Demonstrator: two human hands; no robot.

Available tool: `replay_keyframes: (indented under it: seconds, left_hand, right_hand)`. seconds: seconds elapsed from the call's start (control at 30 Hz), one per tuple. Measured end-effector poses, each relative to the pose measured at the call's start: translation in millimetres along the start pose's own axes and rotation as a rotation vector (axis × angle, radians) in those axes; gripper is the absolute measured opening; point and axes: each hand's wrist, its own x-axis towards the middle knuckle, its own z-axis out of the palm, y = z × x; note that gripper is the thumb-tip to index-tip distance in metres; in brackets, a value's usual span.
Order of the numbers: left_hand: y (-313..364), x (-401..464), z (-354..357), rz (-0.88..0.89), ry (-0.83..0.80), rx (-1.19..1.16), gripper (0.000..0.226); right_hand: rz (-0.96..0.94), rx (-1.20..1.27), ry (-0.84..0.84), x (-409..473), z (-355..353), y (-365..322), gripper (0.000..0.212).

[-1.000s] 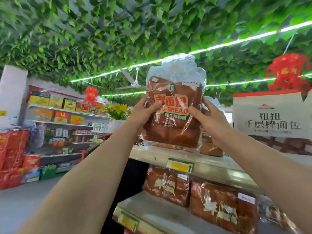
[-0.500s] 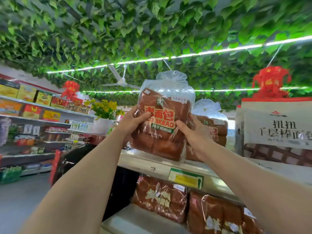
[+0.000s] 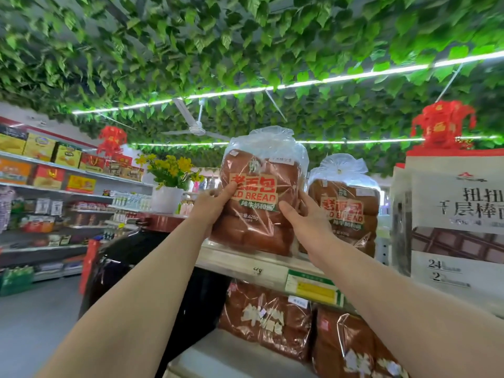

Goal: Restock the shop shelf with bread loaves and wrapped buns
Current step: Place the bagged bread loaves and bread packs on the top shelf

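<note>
Now the loaf [image 3: 259, 197] has come down onto the shelf [image 3: 245, 261], between both hands. Left hand [image 3: 215, 205] and right hand [image 3: 305, 219] curl round its sides. It looks almost placed, beside another loaf [image 3: 346, 208].

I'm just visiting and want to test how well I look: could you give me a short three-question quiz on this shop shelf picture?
1. True or false: both hands hold the same bagged loaf.
2. Where does the second bagged loaf stand? A) to the right of the held one, on the top shelf B) on the floor C) in the black cart
3. Fill in: the English words on the held loaf's label end in ____.

Key: 1 true, left hand and right hand; 2 A; 3 BREAD.
</note>
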Motion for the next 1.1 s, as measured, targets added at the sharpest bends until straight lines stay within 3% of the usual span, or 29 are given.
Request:
replay_keyframes:
  seconds: [0.1, 0.23, 0.37, 0.5, 0.63, 0.77, 0.97, 1.03, 1.1]
  left_hand:
    - [-12, -1, 3, -0.043, 0.117, -0.014, 0.059]
    - [-16, -5, 8, -0.055, 0.133, -0.086, 0.054]
    - [-12, -11, 7, -0.079, 0.12, -0.083, 0.073]
    - [-11, -14, 5, -0.086, 0.111, -0.037, 0.055]
    - [-6, -26, 1, -0.123, 0.096, 0.004, 0.079]
    - [8, -48, -2, -0.162, 0.08, 0.02, 0.088]
    - [34, -111, 0, -0.234, 0.17, 0.084, 0.056]
    - [39, -140, -2, -0.289, 0.188, 0.024, 0.07]
    - [39, -165, -5, -0.344, 0.209, -0.014, 0.105]
  right_hand:
    - [0.007, -0.039, 0.008, -3, 5, -1, 0.071]
    - [0.011, -0.049, 0.021, -6, 8, -3, 0.068]
    - [0.012, -0.075, 0.033, -8, 10, -6, 0.068]
    - [0.027, -0.097, 0.057, -15, 14, -9, 0.068]
    - [0.058, -0.121, 0.046, -26, 11, -11, 0.074]
    - [0.138, -0.099, 0.053, -38, -1, -18, 0.074]
    - [0.169, 0.029, 0.013, -75, -25, -24, 0.053]
    - [0.158, 0.073, -0.034, -91, -31, -25, 0.05]
    - [0.167, 0.133, -0.08, -110, -35, -26, 0.053]
